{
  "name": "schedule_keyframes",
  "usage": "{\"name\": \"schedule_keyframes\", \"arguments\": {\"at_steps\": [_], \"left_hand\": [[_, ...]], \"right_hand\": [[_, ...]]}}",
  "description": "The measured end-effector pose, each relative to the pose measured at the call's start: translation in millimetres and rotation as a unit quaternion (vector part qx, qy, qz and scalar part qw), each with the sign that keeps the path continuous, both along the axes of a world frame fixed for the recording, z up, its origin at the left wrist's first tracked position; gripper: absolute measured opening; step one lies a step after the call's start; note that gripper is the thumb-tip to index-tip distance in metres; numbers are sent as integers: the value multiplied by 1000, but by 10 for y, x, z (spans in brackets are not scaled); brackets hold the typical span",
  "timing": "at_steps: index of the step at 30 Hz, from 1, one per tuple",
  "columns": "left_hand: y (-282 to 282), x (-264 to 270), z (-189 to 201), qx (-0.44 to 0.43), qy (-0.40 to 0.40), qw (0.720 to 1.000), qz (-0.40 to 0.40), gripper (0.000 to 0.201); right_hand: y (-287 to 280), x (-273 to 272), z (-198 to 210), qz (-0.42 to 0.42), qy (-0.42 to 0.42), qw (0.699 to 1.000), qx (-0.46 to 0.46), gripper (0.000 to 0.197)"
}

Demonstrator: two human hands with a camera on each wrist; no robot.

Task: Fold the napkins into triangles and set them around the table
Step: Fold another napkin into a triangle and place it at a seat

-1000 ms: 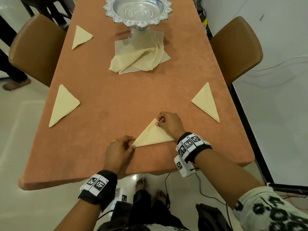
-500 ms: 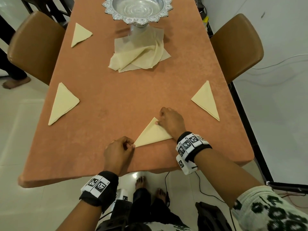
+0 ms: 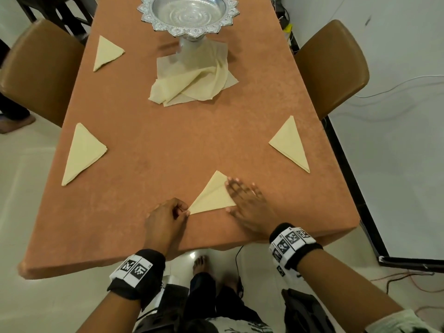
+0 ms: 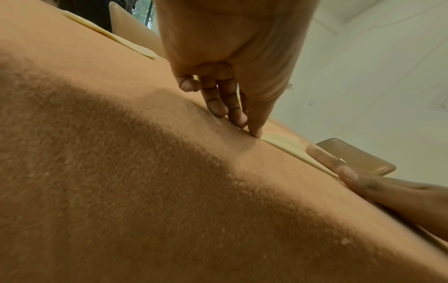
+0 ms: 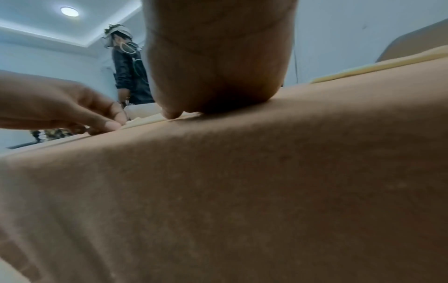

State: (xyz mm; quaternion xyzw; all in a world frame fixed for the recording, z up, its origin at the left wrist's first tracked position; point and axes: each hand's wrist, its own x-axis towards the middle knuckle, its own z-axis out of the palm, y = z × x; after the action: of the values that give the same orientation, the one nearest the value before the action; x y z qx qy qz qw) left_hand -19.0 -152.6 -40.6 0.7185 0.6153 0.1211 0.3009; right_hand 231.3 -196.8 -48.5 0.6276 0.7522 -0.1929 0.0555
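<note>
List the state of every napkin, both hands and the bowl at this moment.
near napkin: folded triangle, flat, under both hands
left hand: pinches its left corner
right hand: flat, pressing its right side
three placed napkins: folded, set at the edges
napkin pile: unfolded, loose
silver bowl: upright, empty

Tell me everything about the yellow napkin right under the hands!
The napkin under the hands is pale yellow, looks like soft cloth, and is folded into a flat triangle with a crease line showing. It lies on the orange tablecloth near the table's front edge, one point aimed away from the person. The left hand touches its left corner with curled fingertips; whether it pinches is unclear. The right hand lies flat, fingers spread, pressing its right side.
</note>
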Motion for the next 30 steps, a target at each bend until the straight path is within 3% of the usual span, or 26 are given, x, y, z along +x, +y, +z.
{"name": "schedule_keyframes", "arguments": {"at_steps": [4, 6, 9, 11, 13, 15, 18, 20, 24, 30], "left_hand": [[7, 3, -3, 3, 4, 1000, -4, 8], [3, 18, 10, 1, 5, 1000, -6, 10], [-33, 26, 22, 13, 6, 1000, -3, 8], [-88, 25, 33, 67, 27, 997, -16, 17], [-152, 51, 44, 166, 81, 980, -70, 27], [-186, 100, 52, 231, 126, 956, -130, 24], [-142, 144, 51, 236, 140, 949, -152, 9], [-91, 144, 52, 240, 147, 947, -155, 7], [-130, 73, 40, 253, 180, 929, -200, 27], [-616, -86, 10, 234, 172, 933, -212, 12]], "right_hand": [[23, 265, 20, -62, 4, 998, -12, 82], [-3, 343, 65, -84, 38, 994, 56, 82], [-121, 473, 65, -2, 26, 975, 222, 47], [-185, 565, 29, 37, 34, 962, 268, 31], [-188, 640, -2, 46, 37, 959, 277, 28], [-142, 673, -18, 73, 14, 956, 285, 24], [-40, 673, -11, 137, -39, 943, 299, 10], [1, 658, 37, 160, -62, 937, 306, 12], [-126, 634, 101, 185, -48, 930, 315, 11], [-580, 548, 50, 177, -22, 929, 324, 11]]}}
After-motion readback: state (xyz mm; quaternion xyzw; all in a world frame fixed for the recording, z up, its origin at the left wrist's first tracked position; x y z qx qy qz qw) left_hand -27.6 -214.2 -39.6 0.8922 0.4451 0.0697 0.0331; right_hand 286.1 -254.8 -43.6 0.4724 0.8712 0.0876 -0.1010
